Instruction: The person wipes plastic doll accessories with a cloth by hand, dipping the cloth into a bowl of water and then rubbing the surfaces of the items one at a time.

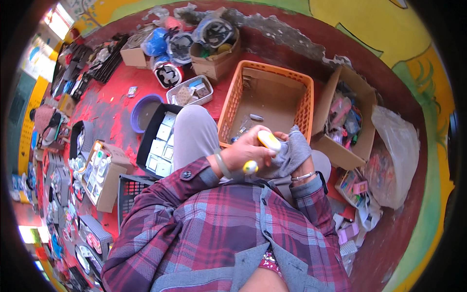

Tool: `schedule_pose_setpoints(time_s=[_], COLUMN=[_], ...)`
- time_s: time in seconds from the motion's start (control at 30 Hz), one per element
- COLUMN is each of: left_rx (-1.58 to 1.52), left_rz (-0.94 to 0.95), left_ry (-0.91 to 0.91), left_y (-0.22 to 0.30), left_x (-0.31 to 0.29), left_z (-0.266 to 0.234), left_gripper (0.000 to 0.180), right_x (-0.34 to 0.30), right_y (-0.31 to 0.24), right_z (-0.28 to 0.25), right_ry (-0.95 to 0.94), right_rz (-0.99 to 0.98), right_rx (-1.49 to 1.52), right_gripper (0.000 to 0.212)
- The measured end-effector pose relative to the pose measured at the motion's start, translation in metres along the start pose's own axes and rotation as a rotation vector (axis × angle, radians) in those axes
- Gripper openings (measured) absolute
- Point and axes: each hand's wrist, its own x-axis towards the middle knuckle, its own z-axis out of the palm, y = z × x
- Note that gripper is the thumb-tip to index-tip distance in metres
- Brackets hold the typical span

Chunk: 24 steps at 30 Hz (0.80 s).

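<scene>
One smooth, glossy yellow-and-white oval piece (269, 140) sits above the person's lap, its rounded face up. The left hand (242, 150) has its fingers curled closed around it. One yellow-and-white knob (250, 167) shows just below that hand; whether the two are joined cannot be told. One soft, crumpled grey cloth (296, 148) drapes over the right hand (303, 170) beside the piece, hiding most of its fingers, so their grip cannot be told. Beyond lies one orange lattice-walled plastic crate (311, 100) with a cardboard-covered base; the hands and cloth block part of its near rim. One open cardboard box (366, 95) stands to its right. Leftward are one round purple basin (137, 117) and one black tray (144, 146) of square white boxes (158, 146), partly hidden by the left knee (195, 134).
</scene>
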Motion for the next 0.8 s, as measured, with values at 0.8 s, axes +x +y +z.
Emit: schedule_pose_setpoints(time_s=[0.8], left_rx=[0.070], left_rz=[0.143], left_ry=[0.019], left_y=[-0.002], left_x=[-0.015], left_z=[-0.017], left_gripper=[0.037], right_x=[-0.021], right_y=[0.025], right_z=[0.071], right_ry=[0.299], right_rz=[-1.015], right_rx=[-2.009], right_gripper=[0.015])
